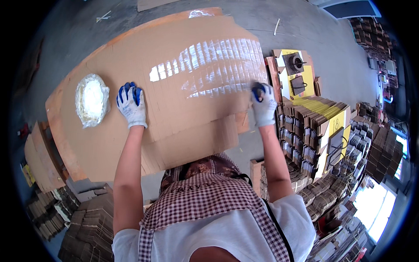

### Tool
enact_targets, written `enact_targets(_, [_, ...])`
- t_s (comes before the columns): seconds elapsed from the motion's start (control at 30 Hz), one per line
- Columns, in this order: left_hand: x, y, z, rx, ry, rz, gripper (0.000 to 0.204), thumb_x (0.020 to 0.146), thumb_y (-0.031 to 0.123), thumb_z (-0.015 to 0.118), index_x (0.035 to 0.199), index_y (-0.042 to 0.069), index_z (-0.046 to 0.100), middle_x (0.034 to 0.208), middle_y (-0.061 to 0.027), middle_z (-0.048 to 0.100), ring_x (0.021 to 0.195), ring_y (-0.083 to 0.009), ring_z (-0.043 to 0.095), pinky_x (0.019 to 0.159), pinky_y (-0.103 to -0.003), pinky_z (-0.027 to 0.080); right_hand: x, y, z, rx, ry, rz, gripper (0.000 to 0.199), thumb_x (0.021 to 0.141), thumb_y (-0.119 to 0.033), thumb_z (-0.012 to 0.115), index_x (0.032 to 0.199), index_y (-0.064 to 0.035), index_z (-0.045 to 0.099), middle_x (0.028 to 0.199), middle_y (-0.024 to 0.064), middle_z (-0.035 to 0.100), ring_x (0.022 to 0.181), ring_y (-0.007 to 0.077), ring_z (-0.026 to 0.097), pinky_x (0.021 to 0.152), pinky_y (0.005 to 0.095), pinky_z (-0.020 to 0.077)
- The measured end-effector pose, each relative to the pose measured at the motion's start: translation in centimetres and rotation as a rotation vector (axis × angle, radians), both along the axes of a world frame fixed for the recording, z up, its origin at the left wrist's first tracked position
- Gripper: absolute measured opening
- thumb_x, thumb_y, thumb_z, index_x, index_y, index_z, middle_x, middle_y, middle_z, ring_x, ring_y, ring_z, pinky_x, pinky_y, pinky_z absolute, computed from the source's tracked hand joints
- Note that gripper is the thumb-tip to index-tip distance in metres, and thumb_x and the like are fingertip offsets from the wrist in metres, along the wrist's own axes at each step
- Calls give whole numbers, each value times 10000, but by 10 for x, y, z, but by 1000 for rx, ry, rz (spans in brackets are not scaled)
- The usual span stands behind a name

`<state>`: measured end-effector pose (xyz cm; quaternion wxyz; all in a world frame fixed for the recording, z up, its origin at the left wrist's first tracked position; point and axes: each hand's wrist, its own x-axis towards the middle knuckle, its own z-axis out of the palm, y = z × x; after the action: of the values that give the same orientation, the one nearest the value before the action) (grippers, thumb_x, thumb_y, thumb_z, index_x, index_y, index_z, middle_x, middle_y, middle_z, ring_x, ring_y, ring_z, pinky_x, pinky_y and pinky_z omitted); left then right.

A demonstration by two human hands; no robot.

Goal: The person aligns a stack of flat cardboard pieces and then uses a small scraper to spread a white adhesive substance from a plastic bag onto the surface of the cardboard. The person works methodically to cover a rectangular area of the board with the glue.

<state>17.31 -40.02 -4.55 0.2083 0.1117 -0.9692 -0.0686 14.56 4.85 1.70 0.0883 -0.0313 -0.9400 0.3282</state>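
Observation:
A wide brown cardboard sheet (109,144) covers the table in front of me. My left hand (131,105), in a white glove with blue fingertips, lies flat on it with the fingers a little apart. To its left sits an oval bundle (92,100) wrapped in crinkled clear plastic, pale inside. Rows of shiny clear strips (218,54) run across the cardboard's right half. Beside its right edge is my right hand (264,105), gloved alike, its fingers curled round a small dark thing (258,91); blur hides what kind.
To the right stand stacks of folded cardboard (301,122), topped by yellow-and-white pieces, a dark ring-shaped part (297,62) and a dark block with a handle (298,85). More bundled cardboard (89,227) is piled at the lower left. Grey floor (301,30) lies beyond the table.

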Motion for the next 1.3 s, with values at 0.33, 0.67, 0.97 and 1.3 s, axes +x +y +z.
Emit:
enact_targets(0.33, [-1,4,3,33,-24,5,369,929,340,685,1224,118,660,1397,-73,589,1349,-290,490,1160,-481,326,30,-79,3,35,-167,173,383,831,-91,742,1193,-69,619,1190,161,646,997,396,662,835,455,549])
enact_targets(0.67, [-6,7,6,5,-8,-3,371,959,379,618,1226,131,686,1370,-78,615,1321,-294,495,1146,-480,330,46,-169,19,4,-44,581,378,857,-152,733,1207,-104,601,1217,154,638,1031,383,656,862,448,557])
enact_targets(0.97, [-4,4,12,43,-21,-1,366,925,373,655,1189,119,678,1372,-81,607,1316,-297,501,1137,-491,344,20,-175,38,-41,17,531,360,861,-176,742,1184,-83,614,1160,152,640,1052,377,645,838,464,549])
enact_targets(1.3, [0,5,12,126,5,7,393,912,345,663,1245,137,667,1391,-73,593,1328,-302,493,1141,-489,347,-24,-244,48,-247,-23,556,415,841,-154,753,1231,-108,622,1235,143,631,1090,372,639,895,441,540])
